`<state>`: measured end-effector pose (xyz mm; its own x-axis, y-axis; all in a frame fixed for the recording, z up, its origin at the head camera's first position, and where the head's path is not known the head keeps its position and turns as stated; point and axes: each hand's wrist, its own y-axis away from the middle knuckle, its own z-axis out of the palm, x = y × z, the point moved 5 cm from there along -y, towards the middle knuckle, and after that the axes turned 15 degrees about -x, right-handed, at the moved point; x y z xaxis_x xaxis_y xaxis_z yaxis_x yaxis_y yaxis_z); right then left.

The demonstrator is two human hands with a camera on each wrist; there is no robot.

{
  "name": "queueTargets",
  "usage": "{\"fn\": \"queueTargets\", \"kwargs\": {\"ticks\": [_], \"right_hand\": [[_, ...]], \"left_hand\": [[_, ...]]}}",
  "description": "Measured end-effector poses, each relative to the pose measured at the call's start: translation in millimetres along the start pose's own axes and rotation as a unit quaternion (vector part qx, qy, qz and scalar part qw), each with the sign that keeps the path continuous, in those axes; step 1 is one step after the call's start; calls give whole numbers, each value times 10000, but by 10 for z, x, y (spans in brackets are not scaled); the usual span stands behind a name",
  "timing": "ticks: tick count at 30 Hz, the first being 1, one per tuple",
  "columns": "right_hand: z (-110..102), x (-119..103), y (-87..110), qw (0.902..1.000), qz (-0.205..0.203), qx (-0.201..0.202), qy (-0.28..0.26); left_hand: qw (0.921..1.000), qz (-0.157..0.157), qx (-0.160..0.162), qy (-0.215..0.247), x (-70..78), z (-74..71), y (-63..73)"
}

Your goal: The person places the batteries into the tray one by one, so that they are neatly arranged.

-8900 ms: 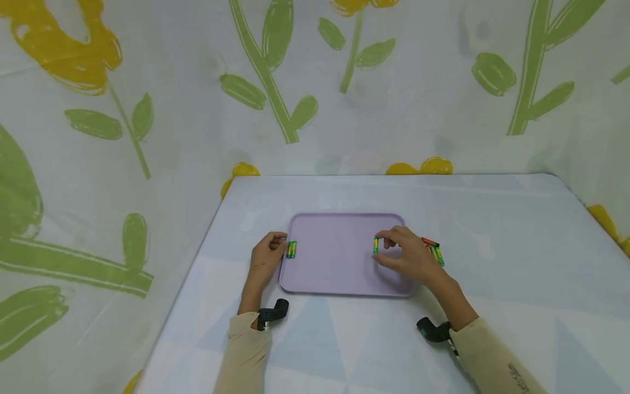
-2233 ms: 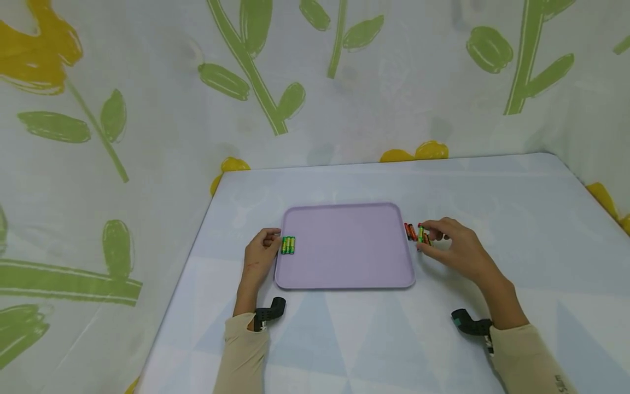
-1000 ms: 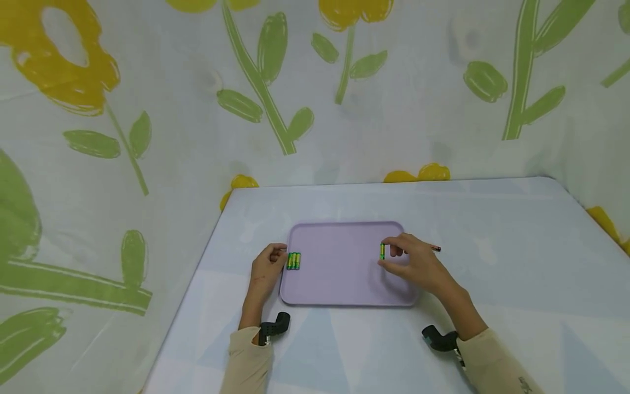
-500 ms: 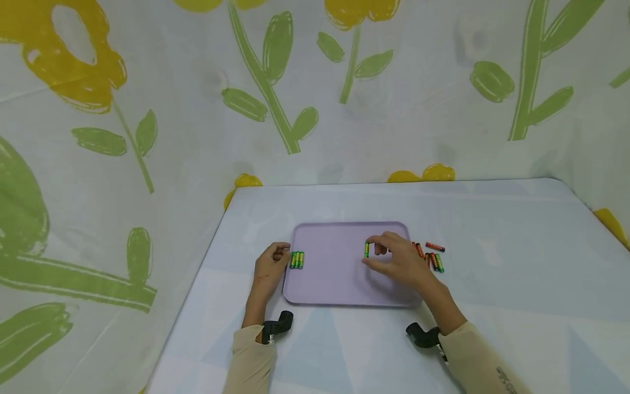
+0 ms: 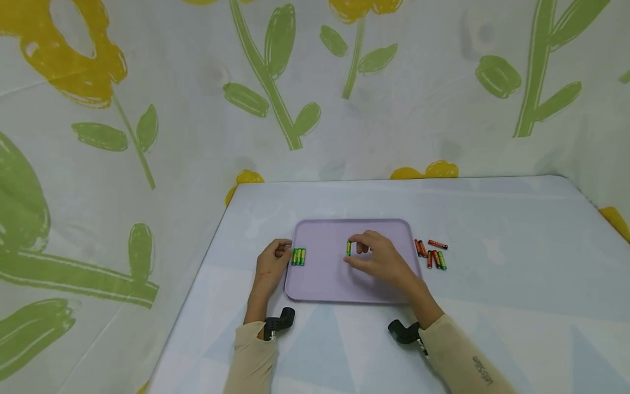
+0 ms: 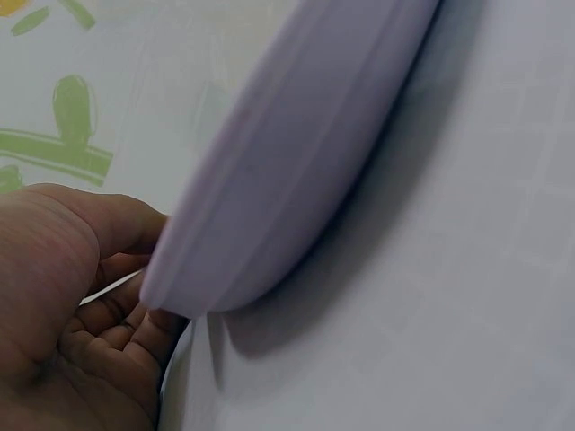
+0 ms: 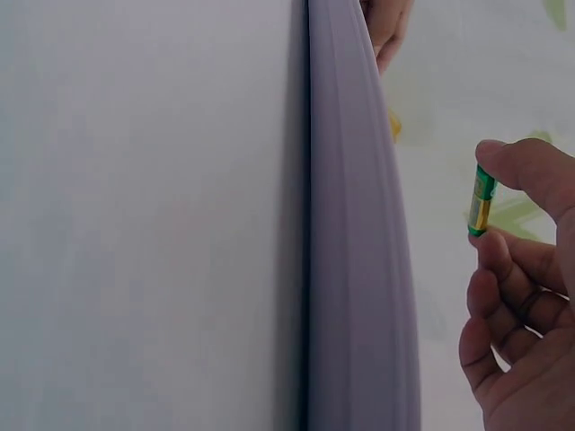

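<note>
Right hand (image 5: pixel 381 260) had one green-yellow battery (image 5: pixel 349 248) pinched by its ends between thumb and fingertip, above the tray (image 5: pixel 325 284). Left hand (image 5: pixel 272 264) had fingers bent, tray rim between thumb and fingers. Three green batteries (image 5: pixel 298 256) sat side by side in the tray, just right of left hand. Loose batteries (image 5: pixel 436 259), red plus one green, lay right of right hand, on the table (image 5: pixel 502 306).

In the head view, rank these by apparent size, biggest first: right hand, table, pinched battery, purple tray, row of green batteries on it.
1. Table
2. Purple tray
3. Right hand
4. Row of green batteries
5. Pinched battery
</note>
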<state>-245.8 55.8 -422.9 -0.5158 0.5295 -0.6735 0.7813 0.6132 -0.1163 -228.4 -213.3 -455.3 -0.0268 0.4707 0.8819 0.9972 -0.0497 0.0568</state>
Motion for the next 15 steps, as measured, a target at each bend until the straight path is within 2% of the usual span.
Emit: {"fn": "queueTargets", "kwargs": {"ticks": [15], "right_hand": [[270,-137,-228,9998,-82,-158,-103]], "left_hand": [[10000,-24,23,-34,-11,4,-11]]}}
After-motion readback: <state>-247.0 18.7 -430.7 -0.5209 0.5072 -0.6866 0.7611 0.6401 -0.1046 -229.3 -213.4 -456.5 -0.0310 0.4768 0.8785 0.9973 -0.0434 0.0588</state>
